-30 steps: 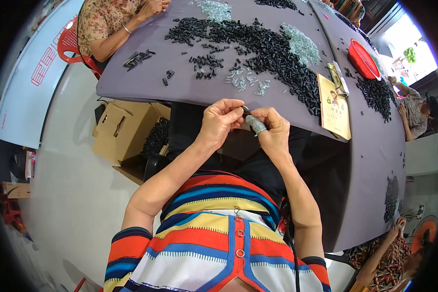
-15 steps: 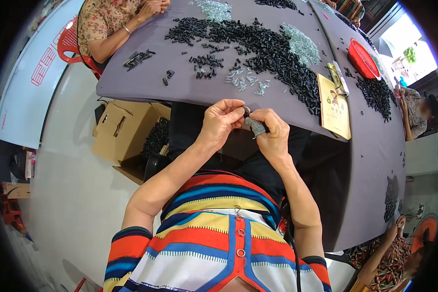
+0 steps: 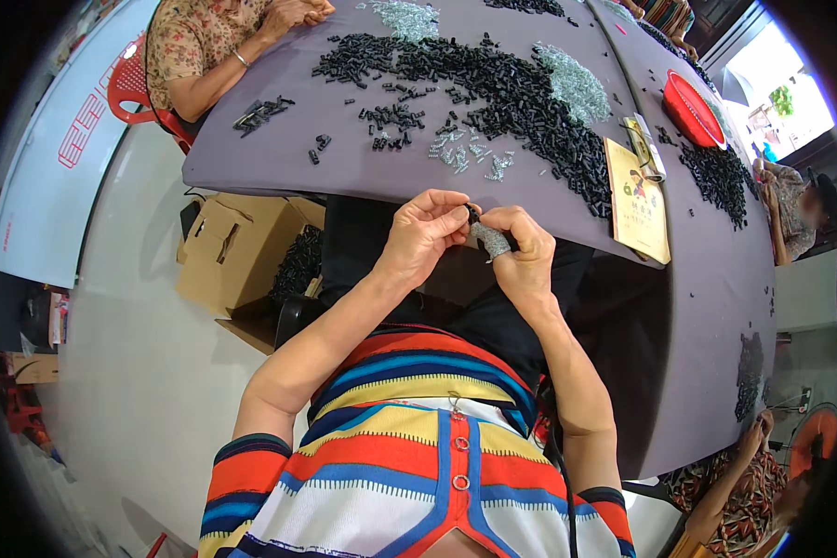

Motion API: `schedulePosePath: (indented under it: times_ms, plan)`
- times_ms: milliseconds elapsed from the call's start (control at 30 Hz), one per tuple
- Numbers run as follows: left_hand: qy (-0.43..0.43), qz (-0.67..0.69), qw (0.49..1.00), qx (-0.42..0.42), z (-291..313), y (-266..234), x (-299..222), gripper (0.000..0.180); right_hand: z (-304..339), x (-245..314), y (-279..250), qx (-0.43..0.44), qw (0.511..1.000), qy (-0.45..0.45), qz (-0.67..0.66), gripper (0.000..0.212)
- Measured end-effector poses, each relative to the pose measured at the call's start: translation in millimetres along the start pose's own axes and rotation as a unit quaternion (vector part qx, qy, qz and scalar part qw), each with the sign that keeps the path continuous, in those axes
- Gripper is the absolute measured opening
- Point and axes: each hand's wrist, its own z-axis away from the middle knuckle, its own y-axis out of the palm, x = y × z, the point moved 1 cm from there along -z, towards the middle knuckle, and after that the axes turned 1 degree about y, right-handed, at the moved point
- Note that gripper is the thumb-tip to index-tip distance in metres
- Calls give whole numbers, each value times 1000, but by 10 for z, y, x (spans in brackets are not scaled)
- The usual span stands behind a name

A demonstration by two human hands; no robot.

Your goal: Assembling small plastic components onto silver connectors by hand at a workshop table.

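Just off the near edge of the table, my two hands meet fingertip to fingertip. My left hand (image 3: 417, 237) is closed in a pinch at a small black plastic piece (image 3: 473, 213), which is partly covered by the fingers. My right hand (image 3: 527, 259) is closed from the other side, thumb and forefinger at the same piece. A grey speckled bit of material (image 3: 493, 243) shows by its fingers; whether it is held or worn on a finger I cannot tell. Beyond my hands, a small group of silvery pieces (image 3: 456, 156) lies on the grey-covered table (image 3: 363, 175).
A long heap of black pieces (image 3: 521, 112) crosses the table beside a silvery pile (image 3: 570, 84). To the right lie a yellow booklet (image 3: 637, 205) and a red basket (image 3: 693, 110). An open cardboard box (image 3: 216, 251) stands below left. Co-workers sit around the table.
My hands stay almost in place, with slight finger movement. The black piece and grey material have shifted a little between them. The co-worker's hands at upper left have moved slightly right.
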Motion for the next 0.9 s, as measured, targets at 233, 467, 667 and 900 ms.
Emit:
schedulePosePath:
  times_ms: [233, 467, 667, 900]
  plan:
    - [10, -16, 999, -28, 5, -13, -3, 9, 1, 11, 20, 0, 1000, -21, 19, 30]
    - [57, -67, 996, -24, 19, 36, -19, 10, 66, 0, 78, -23, 986, 122, -115, 21]
    - [130, -156, 979, -22, 43, 70, 15, 8, 64, -16, 87, -20, 955, 200, -219, 12]
    - [67, -117, 991, -23, 17, 18, -24, 11, 79, -118, 103, 17, 960, 185, -208, 13]
